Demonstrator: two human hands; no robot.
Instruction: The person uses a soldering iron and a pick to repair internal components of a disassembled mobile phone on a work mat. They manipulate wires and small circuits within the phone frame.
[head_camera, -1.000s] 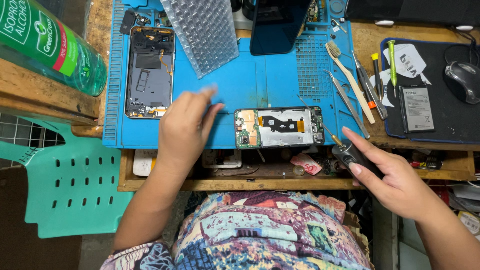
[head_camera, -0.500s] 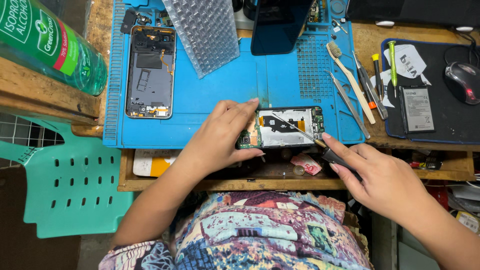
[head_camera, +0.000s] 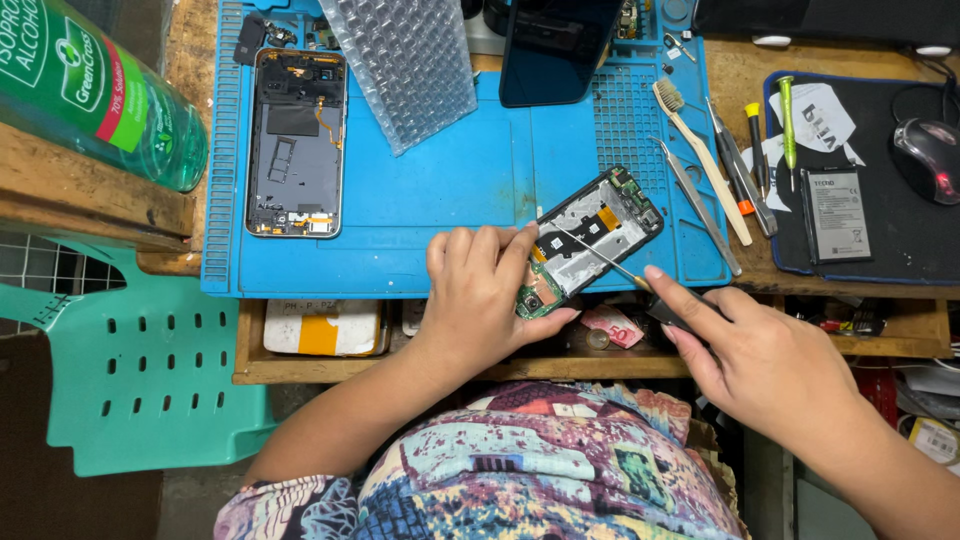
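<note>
My left hand (head_camera: 490, 290) grips the near end of an opened phone (head_camera: 590, 235), tilted up off the blue work mat (head_camera: 450, 190). Its back is off, showing a green board, silver shield and orange flex. My right hand (head_camera: 765, 365) holds a thin screwdriver (head_camera: 600, 257) whose tip rests on the phone's inside, near the middle. A second opened phone frame (head_camera: 296, 140) lies flat at the mat's left.
Bubble wrap (head_camera: 405, 60) and a dark phone screen (head_camera: 555, 45) lie at the mat's far edge. A toothbrush (head_camera: 700, 155), tweezers (head_camera: 700, 205), small screwdrivers, a battery (head_camera: 835, 215) and a mouse (head_camera: 930, 145) sit right. Green bottle (head_camera: 95, 85) and teal chair (head_camera: 130, 370) are left.
My left hand moved right and took hold of the phone, lifting and turning it diagonal. My right hand brought the screwdriver tip onto the phone's inside.
</note>
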